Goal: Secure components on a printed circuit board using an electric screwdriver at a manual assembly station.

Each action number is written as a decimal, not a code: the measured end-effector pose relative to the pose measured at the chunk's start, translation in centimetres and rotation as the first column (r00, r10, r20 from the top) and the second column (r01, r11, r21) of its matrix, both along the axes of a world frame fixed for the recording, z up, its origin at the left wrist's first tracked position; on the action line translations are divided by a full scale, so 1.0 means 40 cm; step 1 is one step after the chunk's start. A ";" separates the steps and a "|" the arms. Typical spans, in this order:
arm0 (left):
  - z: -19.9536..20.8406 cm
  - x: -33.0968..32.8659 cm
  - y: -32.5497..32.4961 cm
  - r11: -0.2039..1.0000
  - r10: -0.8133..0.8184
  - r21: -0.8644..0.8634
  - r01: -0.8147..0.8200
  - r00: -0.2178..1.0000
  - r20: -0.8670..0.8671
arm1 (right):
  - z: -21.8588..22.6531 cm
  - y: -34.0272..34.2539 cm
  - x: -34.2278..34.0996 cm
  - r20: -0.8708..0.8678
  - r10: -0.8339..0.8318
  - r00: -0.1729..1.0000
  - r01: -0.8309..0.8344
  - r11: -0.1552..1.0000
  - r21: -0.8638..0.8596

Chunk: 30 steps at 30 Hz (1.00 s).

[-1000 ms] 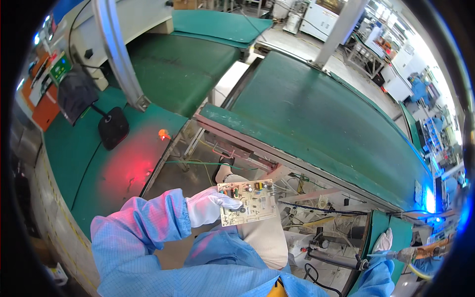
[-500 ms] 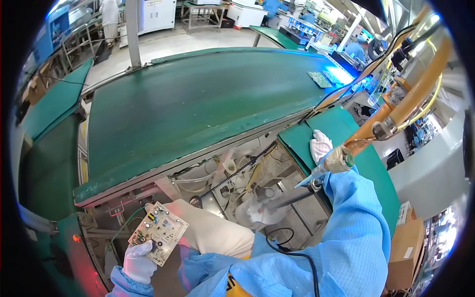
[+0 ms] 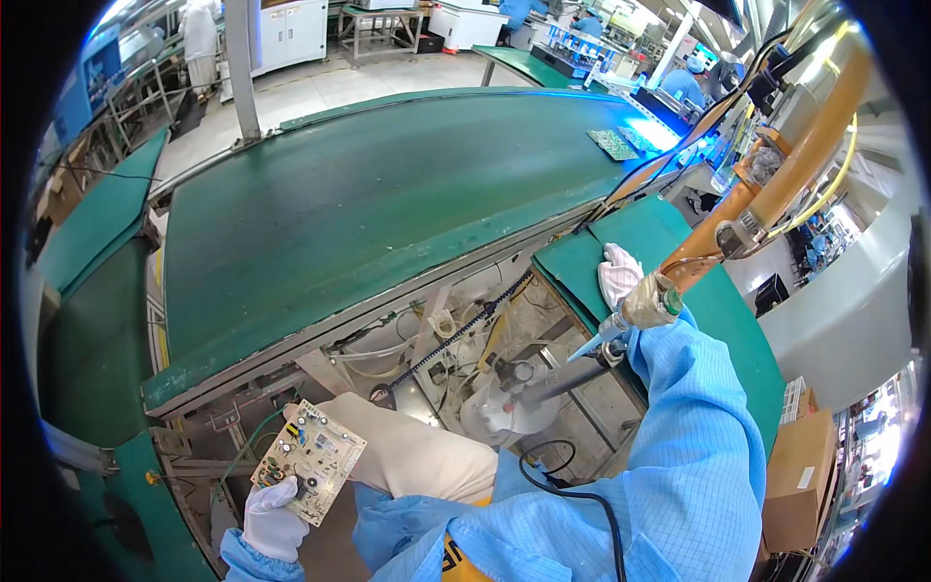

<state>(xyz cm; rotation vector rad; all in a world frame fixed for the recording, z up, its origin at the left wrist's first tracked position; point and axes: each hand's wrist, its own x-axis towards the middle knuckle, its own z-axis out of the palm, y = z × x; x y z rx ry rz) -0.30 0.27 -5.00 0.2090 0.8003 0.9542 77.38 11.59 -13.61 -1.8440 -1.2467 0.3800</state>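
Note:
My left hand (image 3: 274, 521), in a white glove, grips the lower left corner of a printed circuit board (image 3: 320, 448). The board is pale, tilted, and carries several small components, a yellow part and a dark round one among them. It is above my lap, beside my beige-trousered leg. My right hand (image 3: 618, 272), also gloved, lies on a green-topped side table (image 3: 722, 325), fingers apparently laid out and partly hidden. In front of my right wrist hangs an orange pipe (image 3: 713, 233) ending in a taped fitting and a pale blue nozzle (image 3: 593, 341).
A wide green conveyor belt (image 3: 378, 204) runs across ahead, with green circuit boards (image 3: 613, 145) at its far right under blue light. Below its edge are cables, a hose and a translucent container (image 3: 504, 415). A cardboard box (image 3: 800, 475) stands right. A co-worker (image 3: 687, 85) sits far right.
The view has shifted slightly, so the belt and right-hand table appear a little further left. Red light at the lower left is gone. Both hands keep nearly the same positions.

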 end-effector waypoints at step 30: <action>0.018 0.004 -0.003 0.999 0.010 -0.036 -0.012 0.998 -0.066 | 0.115 -0.025 -0.202 0.623 -0.061 0.780 0.128 0.990 -0.063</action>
